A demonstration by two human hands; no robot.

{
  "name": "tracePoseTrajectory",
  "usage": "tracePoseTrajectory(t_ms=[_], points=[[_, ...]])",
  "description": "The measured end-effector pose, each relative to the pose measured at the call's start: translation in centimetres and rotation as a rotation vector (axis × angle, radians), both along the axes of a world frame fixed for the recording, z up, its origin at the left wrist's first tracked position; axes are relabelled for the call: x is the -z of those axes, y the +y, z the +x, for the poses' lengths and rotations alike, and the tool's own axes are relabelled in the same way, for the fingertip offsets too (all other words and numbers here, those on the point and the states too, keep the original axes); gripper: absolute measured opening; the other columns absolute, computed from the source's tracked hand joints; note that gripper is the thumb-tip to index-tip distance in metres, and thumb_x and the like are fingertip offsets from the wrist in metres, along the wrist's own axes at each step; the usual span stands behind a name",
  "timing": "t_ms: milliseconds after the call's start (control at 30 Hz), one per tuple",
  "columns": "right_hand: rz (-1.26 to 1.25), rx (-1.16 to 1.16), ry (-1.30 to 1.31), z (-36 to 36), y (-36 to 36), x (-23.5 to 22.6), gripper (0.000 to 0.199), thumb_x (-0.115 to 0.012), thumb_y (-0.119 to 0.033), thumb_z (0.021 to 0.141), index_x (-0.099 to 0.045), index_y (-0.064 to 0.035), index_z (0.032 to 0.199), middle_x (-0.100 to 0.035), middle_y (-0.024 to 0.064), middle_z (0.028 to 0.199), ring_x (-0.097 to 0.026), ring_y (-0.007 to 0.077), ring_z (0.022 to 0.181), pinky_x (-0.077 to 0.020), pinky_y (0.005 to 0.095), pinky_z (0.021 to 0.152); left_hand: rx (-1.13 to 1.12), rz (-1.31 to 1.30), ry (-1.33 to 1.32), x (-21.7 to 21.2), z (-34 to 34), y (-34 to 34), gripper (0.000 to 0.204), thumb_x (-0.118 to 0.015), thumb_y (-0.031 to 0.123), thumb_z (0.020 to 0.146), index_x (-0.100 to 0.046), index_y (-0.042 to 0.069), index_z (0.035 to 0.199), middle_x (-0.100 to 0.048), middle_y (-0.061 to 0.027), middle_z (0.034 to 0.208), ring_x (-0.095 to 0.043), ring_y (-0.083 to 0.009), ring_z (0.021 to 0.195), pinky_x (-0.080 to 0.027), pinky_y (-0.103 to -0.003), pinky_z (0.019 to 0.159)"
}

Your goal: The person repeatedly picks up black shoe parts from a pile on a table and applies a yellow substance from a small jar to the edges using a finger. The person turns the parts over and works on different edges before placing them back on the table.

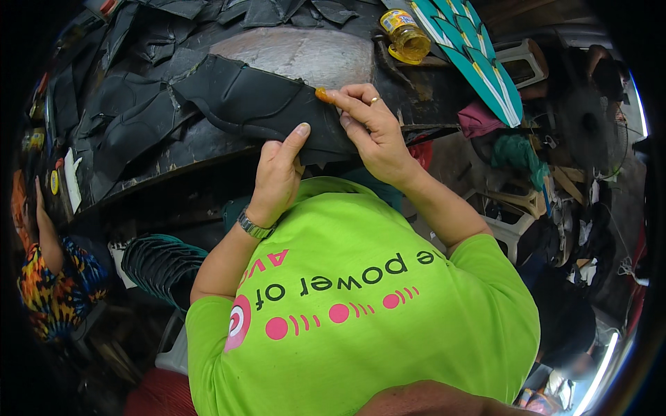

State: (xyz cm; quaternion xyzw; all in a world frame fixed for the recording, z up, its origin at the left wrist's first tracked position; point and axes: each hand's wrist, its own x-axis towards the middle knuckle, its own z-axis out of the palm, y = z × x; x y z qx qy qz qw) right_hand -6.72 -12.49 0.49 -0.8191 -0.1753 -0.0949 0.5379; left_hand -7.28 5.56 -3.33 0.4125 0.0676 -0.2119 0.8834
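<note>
My left hand [281, 166] grips the near edge of a black leather-like piece [277, 104], its thumb lying on top and its other fingers underneath, mostly hidden. Stitched curved seams run across the piece, which spreads left along the bench. At its right end is my right hand [371, 128], with the thumb against the piece and the index finger stretched to its upper edge. Thick amber glue [323, 94] coats that fingertip. Beyond the right hand, an open glass jar [413, 45] of amber paste leans by its yellow lid [402, 55].
A pale worn slab [298, 52] lies on the dark bench [159, 170], among more black pieces [270, 12]. Teal panels with white strips [479, 66] jut past the bench at right. Plastic stools [510, 232] stand beyond. Another person [59, 277] works at far left.
</note>
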Motion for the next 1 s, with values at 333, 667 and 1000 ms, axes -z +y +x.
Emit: tracePoseTrajectory(t_ms=[333, 667, 1000], points=[[0.008, 0.025, 0.003, -0.4, 0.3, 0.5, 0.046, -0.052, 0.014, 0.086, -0.066, -0.0044, 0.126, -0.054, 0.0124, 0.113, -0.057, 0.0226, 0.096, -0.0464, 0.0272, 0.084, 0.038, -0.206, -0.037, -1.4, -0.1, 0.3, 0.025, -0.055, 0.014, 0.101, -0.064, -0.008, 0.11, -0.069, -0.0117, 0.108, -0.068, -0.0155, 0.098, -0.054, -0.028, 0.088], [-0.046, -0.079, -0.141, -0.9, -0.9, 0.9, 0.044, -0.059, 0.018, 0.08, -0.075, -0.0092, 0.111, -0.055, 0.0099, 0.115, -0.06, 0.0222, 0.1, -0.0512, 0.0309, 0.088, -0.033, -0.234, 0.044, -2.0, -0.2, 0.1, 0.021, -0.053, 0.012, 0.102, -0.065, -0.006, 0.105, -0.07, -0.0138, 0.103, -0.07, -0.02, 0.094, -0.058, -0.033, 0.084], [-0.054, -0.22, -0.19, -1.4, -2.5, 0.9, 0.042, -0.064, 0.014, 0.081, -0.078, -0.0171, 0.105, -0.056, 0.0105, 0.118, -0.06, 0.0222, 0.103, -0.0547, 0.0312, 0.088, 0.024, -0.219, 0.042, -2.2, 0.1, 0.5, 0.024, -0.052, 0.014, 0.102, -0.065, -0.006, 0.102, -0.07, -0.0151, 0.099, -0.072, -0.021, 0.087, -0.061, -0.033, 0.077]])
